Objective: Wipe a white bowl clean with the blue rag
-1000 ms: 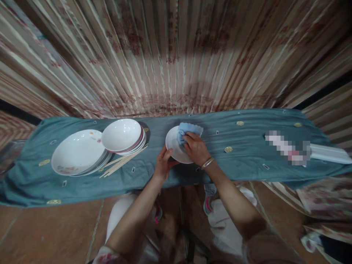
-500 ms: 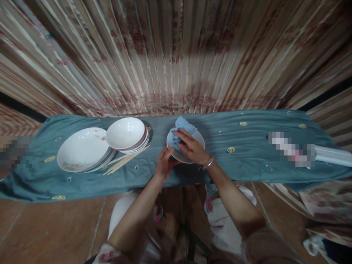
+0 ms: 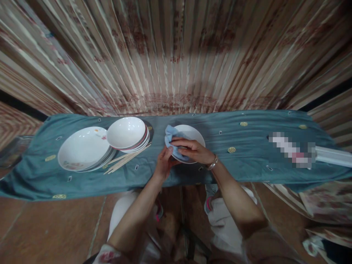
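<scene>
I see the right hand holding a crumpled light-blue cloth at the left rim of a round white bowl, which the left hand grips. The bowl is over a teal patterned tablecloth, right of thin pale chopsticks.

Pleated curtains hang beyond a cloth-covered table above brown tiles.

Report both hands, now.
Left hand: holding the bowl by its near-left side.
Right hand: holding the cloth against the bowl.
</scene>
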`<state>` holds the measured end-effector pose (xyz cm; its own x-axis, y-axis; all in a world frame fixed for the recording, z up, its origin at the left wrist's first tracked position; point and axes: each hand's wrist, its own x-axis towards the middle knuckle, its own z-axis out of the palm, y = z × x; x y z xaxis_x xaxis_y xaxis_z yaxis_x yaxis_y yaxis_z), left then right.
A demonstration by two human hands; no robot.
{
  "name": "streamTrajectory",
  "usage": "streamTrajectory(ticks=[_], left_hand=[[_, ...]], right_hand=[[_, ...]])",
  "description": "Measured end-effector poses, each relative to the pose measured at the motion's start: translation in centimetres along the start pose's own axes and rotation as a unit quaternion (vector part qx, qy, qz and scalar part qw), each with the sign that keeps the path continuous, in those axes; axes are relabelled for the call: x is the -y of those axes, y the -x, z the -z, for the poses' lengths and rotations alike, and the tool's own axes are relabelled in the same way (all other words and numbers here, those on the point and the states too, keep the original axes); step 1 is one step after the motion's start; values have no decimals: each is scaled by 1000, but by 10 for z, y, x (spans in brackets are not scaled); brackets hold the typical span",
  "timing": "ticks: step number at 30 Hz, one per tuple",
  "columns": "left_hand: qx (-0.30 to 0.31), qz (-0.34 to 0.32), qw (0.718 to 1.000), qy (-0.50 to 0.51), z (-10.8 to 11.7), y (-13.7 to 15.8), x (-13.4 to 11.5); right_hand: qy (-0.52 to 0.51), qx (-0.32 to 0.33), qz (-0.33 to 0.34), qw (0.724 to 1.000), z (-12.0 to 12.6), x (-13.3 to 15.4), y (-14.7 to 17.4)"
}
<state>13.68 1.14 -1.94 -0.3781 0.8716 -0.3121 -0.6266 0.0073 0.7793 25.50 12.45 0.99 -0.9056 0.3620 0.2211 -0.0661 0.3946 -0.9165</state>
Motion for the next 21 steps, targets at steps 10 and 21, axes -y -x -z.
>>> streamTrajectory(ticks=[10,21], left_hand=[[-19,-42,999,-13,5,-2,-8],[-28,-48,998,-26,8,-2,-6]], right_hand=[[-8,69,-40,997,7,8,7],[371,25,-119,921,2,11,11]])
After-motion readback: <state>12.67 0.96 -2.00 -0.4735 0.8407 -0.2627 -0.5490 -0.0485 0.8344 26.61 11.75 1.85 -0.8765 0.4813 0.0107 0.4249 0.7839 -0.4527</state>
